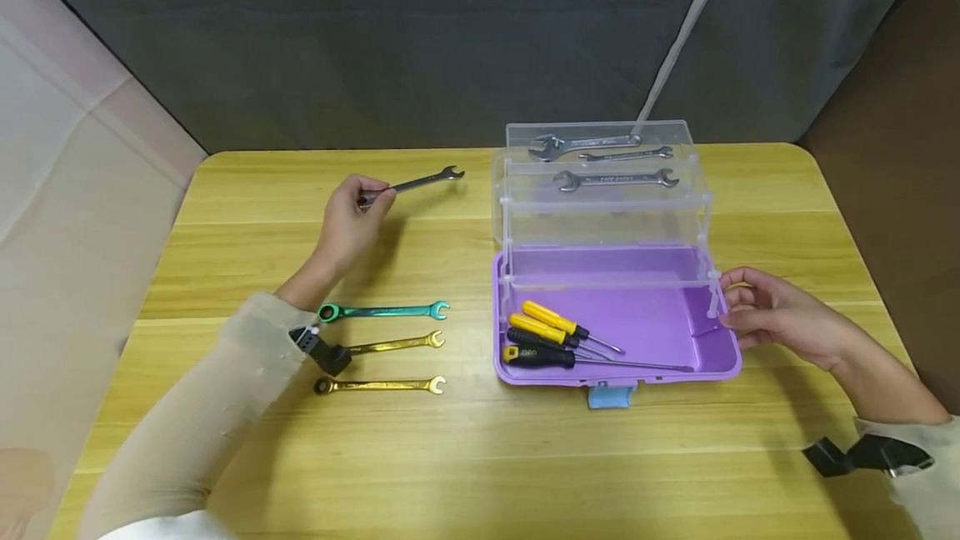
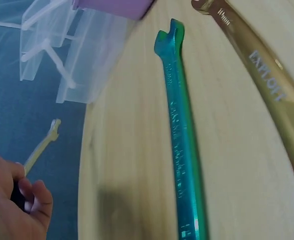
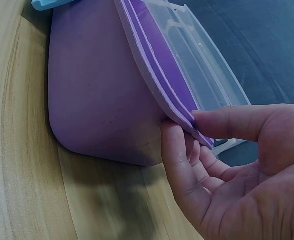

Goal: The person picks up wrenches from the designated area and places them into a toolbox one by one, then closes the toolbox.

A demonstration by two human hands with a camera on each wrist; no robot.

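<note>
My left hand [image 1: 354, 219] grips a silver combination wrench [image 1: 427, 181] by one end, its open jaw pointing right toward the toolbox. In the left wrist view the same wrench [image 2: 40, 147] sticks up from the curled fingers. My right hand [image 1: 787, 319] pinches the right rim of the purple toolbox [image 1: 645, 327], thumb over the edge and fingers beneath, as the right wrist view shows of the rim [image 3: 154, 85]. Raised clear trays [image 1: 600, 227] stand at the box's back. On the top one lie an adjustable wrench [image 1: 588, 144] and two silver open-end wrenches [image 1: 615, 180].
Left of the box lie a green ratchet wrench [image 1: 386, 311] and two gold wrenches [image 1: 382, 386], the upper one partly behind the wrist camera. Several yellow and black screwdrivers [image 1: 543, 327] rest in the box. A blue latch [image 1: 610, 397] hangs at its front. Behind the table hangs a dark curtain [image 1: 375, 48].
</note>
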